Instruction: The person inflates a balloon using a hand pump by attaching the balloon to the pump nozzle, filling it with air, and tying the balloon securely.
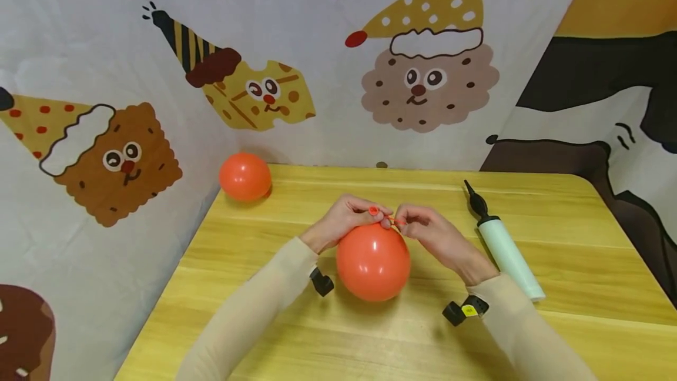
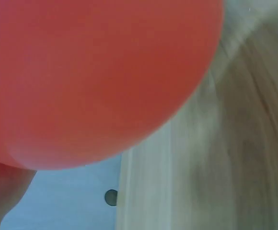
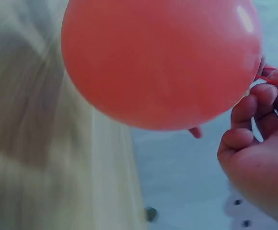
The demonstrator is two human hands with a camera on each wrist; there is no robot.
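Observation:
An inflated red balloon [image 1: 373, 263] is between the two hands over the table, its round body filling much of both wrist views. At its top, my left hand [image 1: 349, 216] pinches the neck, and the open rim of the balloon's mouth [image 1: 373, 210] shows beside the thumb. Just to the right, my right hand [image 1: 431, 234] pinches a thin red strand [image 3: 268, 78] that runs across to the neck. Whether this strand is string or stretched neck, I cannot tell. In the left wrist view the balloon hides most of the left hand.
A second red balloon [image 1: 245, 177] lies at the table's far left corner. On the right, a pale green hand pump [image 1: 510, 257] with a black nozzle lies beside the right forearm. Behind the wooden table [image 1: 338, 340] hangs a printed cloth [image 1: 328, 34].

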